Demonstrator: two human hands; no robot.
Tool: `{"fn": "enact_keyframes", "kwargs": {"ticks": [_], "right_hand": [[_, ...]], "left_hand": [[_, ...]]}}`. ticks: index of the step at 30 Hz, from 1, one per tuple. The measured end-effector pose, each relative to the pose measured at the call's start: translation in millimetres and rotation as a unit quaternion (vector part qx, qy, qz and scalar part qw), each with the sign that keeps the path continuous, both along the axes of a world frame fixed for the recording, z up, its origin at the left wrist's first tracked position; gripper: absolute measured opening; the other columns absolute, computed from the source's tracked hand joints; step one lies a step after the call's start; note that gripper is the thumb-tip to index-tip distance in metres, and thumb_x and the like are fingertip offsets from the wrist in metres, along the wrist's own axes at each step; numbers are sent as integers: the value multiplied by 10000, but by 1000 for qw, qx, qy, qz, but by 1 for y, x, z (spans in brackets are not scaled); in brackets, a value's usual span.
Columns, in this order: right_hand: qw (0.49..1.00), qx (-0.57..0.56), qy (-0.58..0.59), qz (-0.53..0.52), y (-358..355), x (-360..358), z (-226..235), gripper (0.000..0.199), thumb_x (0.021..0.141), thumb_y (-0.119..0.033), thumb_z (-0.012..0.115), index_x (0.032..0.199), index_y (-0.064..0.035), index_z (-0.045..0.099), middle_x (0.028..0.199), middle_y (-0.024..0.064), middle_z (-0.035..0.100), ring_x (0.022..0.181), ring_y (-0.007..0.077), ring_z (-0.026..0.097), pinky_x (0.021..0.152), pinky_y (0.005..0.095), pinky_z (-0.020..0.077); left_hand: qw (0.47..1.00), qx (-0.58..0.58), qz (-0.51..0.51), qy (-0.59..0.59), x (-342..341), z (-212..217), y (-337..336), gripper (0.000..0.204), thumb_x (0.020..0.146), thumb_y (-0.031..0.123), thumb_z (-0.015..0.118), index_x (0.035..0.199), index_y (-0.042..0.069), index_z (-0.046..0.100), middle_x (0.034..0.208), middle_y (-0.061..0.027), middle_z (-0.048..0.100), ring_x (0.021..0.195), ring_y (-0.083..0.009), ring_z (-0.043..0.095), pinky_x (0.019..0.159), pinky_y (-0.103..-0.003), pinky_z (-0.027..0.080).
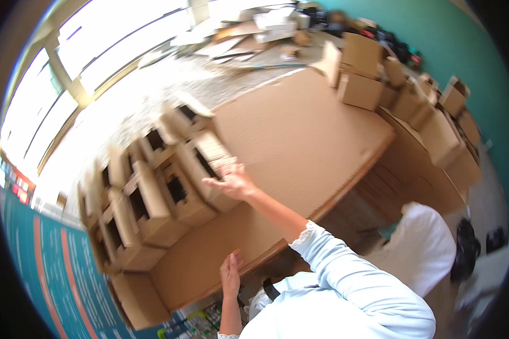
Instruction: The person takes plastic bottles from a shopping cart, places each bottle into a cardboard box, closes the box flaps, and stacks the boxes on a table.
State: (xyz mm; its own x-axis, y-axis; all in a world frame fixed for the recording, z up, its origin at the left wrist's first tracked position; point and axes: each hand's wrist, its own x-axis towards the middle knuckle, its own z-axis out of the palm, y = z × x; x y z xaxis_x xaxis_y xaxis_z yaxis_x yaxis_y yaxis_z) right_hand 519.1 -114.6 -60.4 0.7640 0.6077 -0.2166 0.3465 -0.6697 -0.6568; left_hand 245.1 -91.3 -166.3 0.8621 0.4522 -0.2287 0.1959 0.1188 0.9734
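Observation:
My right hand (232, 182) reaches across the table with its fingers spread. It is at the near end of a brown cardboard box (191, 165), whose top shows a long dark opening. I cannot tell whether the hand presses on the box or hovers just over it. My left hand (230, 274) is low by the table's near edge, fingers stretched out and nothing in it. Several similar open-topped boxes (152, 212) stand packed in two rows on the left part of the cardboard-covered table (305, 135).
More open cardboard boxes (361, 90) stand grouped at the right by the teal wall. A white sack-like thing (421, 248) is beside me at the right. Flattened cardboard and white pieces (243, 39) lie heaped at the back. A teal printed panel (45, 265) borders the left.

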Motion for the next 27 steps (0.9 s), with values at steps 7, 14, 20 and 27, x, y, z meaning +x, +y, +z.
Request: {"fn": "enact_keyframes", "kwargs": {"ticks": [7, 14, 20, 27], "right_hand": [[975, 114, 114, 154, -180, 60, -48, 780, 894, -510, 636, 1458, -33, 386, 1398, 235, 506, 1310, 370, 472, 1108, 396, 379], [958, 84, -229, -148, -384, 310, -7, 583, 810, -340, 725, 1254, 2, 565, 1308, 202, 571, 1215, 339, 547, 1026, 416, 442], [793, -197, -561, -134, -410, 471, 119, 463, 907, -153, 556, 1358, -62, 505, 1483, 116, 434, 1407, 295, 349, 1142, 449, 325], [815, -344, -465, 30, -311, 543, 77, 450, 973, -229, 430, 1406, -123, 496, 1504, 85, 435, 1480, 275, 221, 1206, 545, 25]], "left_hand": [[979, 152, -139, -6, 98, 22, -74, 301, 975, 165, 561, 1184, -45, 616, 1260, -165, 599, 1133, -259, 605, 931, -350, 511], [889, 448, -93, 12, 177, -12, -143, 506, 873, 71, 617, 1348, -27, 473, 1450, -260, 408, 1359, -422, 380, 1124, -468, 323], [809, 573, -95, 88, 192, -48, -172, 579, 852, 98, 581, 1402, 2, 427, 1522, -244, 315, 1414, -409, 301, 1177, -527, 194], [794, 598, -50, 101, 193, -51, -173, 508, 864, 145, 522, 1353, 8, 496, 1481, -236, 389, 1394, -412, 333, 1166, -525, 233]]}}
